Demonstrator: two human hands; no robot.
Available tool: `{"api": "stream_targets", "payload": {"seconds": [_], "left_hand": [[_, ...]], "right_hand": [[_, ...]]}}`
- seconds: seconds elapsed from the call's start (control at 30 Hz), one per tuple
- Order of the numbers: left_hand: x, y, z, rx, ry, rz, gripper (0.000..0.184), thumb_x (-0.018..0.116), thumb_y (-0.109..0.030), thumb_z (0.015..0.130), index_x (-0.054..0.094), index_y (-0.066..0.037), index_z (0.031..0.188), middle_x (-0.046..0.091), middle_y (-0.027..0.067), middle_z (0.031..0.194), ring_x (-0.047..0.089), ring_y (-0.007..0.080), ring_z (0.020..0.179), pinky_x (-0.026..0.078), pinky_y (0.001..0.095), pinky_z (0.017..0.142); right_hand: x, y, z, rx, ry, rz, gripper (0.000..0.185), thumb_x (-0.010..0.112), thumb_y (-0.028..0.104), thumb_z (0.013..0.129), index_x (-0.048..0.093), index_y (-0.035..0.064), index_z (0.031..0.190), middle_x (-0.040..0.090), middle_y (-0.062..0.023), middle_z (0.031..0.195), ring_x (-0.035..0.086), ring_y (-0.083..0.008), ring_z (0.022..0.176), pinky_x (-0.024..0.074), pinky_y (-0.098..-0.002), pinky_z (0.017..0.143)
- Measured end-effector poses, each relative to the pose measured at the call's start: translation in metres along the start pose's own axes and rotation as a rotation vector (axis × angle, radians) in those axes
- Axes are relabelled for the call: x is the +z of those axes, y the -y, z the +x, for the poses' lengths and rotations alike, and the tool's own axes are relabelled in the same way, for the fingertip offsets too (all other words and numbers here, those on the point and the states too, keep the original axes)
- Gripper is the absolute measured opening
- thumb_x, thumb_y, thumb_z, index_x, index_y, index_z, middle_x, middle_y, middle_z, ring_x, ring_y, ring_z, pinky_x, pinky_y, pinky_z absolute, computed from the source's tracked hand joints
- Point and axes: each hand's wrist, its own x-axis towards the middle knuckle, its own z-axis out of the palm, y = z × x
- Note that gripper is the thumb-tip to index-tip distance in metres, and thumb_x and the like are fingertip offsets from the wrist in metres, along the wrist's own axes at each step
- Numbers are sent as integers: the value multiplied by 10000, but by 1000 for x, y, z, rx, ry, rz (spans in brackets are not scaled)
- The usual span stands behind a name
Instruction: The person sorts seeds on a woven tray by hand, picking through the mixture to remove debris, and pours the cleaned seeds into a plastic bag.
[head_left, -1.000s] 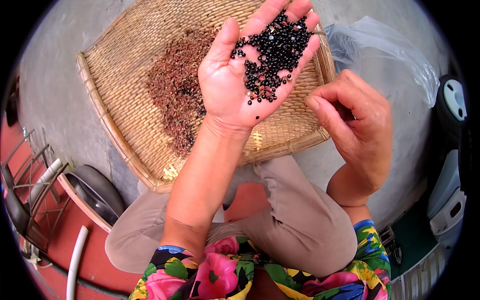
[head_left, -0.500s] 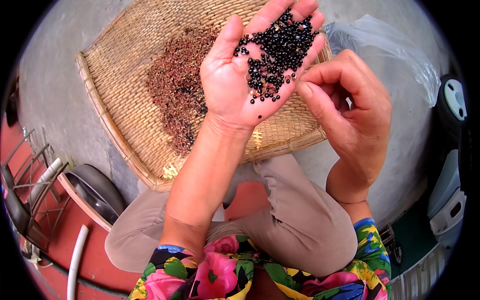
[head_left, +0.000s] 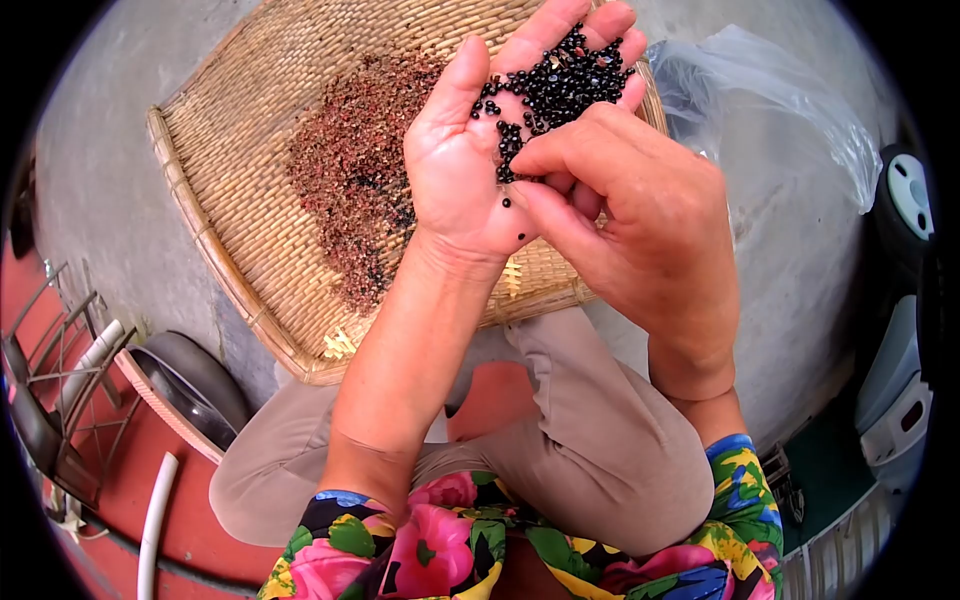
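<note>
Palm up and slightly cupped, my left hand bears a heap of small, shiny round black seeds with a few reddish husk bits among them. Its thumb is spread and the fingers stretch away from me. Over the heel of that palm, my right hand is closed in a pinch, thumb and forefinger tips at the near edge of the seeds. What lies between those tips is too small to make out. Under my left hand sits a woven bamboo tray holding a pile of reddish-brown husks mixed with black seeds.
A clear plastic bag lies on the grey floor right of the tray. Dark round pans, a metal rack and a white pipe are at the left. Grey-blue plastic equipment stands at the right edge. The tray's near edge is by my knees.
My right hand has moved left and inward, from the outer edge of my left palm to over it, covering some seeds. My left hand has hardly moved.
</note>
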Motion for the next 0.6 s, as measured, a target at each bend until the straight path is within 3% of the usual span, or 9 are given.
{"api": "stream_targets", "payload": {"seconds": [0.1,0.13,0.17,0.23,0.27,0.3,0.37,0.5,0.6], "left_hand": [[2,-5,2,21,16,-61,602,340,-353,944,246,12,1413,247,200,1467,195,332,1380,138,430,1152],[19,-6,3,47,-208,-28,586,352,-345,941,274,6,1405,264,191,1464,195,319,1383,129,423,1155],[14,-7,3,48,-206,-28,586,352,-345,941,274,6,1405,264,191,1464,195,319,1383,129,423,1155],[15,-12,7,59,0,-68,584,351,-342,940,273,2,1406,269,187,1463,197,312,1384,126,421,1156],[19,-9,4,70,-191,-42,589,355,-346,939,268,-4,1410,262,188,1466,196,314,1384,126,423,1155],[14,-8,3,69,-191,-43,589,355,-346,939,268,-4,1410,262,188,1466,196,314,1384,126,423,1155],[0,-7,3,42,7,-63,598,352,-352,939,256,1,1413,253,193,1468,197,318,1383,131,429,1152],[-3,-5,2,16,35,-11,619,362,-364,935,242,9,1415,251,205,1464,207,326,1377,143,438,1147],[-4,-6,3,33,-6,-10,620,371,-362,933,246,9,1414,278,199,1454,220,323,1373,144,435,1147]], "right_hand": [[-12,2,-5,59,0,23,171,711,-24,681,645,34,827,539,-32,661,481,-102,529,371,-226,474],[-18,1,-7,131,6,52,158,707,-24,695,650,30,833,551,-37,670,488,-99,534,370,-221,474],[-22,-2,-9,129,6,51,158,707,-24,695,650,30,833,551,-37,670,488,-99,534,370,-221,474],[-27,-8,-11,92,109,-48,164,710,-28,704,663,28,851,578,-43,699,496,-100,543,369,-212,477],[-25,-9,-11,93,109,-49,164,710,-28,704,663,28,851,578,-43,699,496,-100,543,369,-212,477],[-20,-8,-9,39,18,-22,185,712,-28,699,667,32,868,586,-44,709,503,-105,549,375,-217,477],[-10,-3,-5,-14,-73,7,205,714,-27,695,671,36,886,595,-46,719,510,-110,554,381,-221,478],[5,2,1,-34,-23,40,211,708,-40,681,658,39,870,593,-49,737,537,-130,605,413,-229,521],[-4,-3,-1,-13,-93,26,107,680,-39,728,623,1,810,581,-40,727,537,-113,628,411,-227,543]]}}
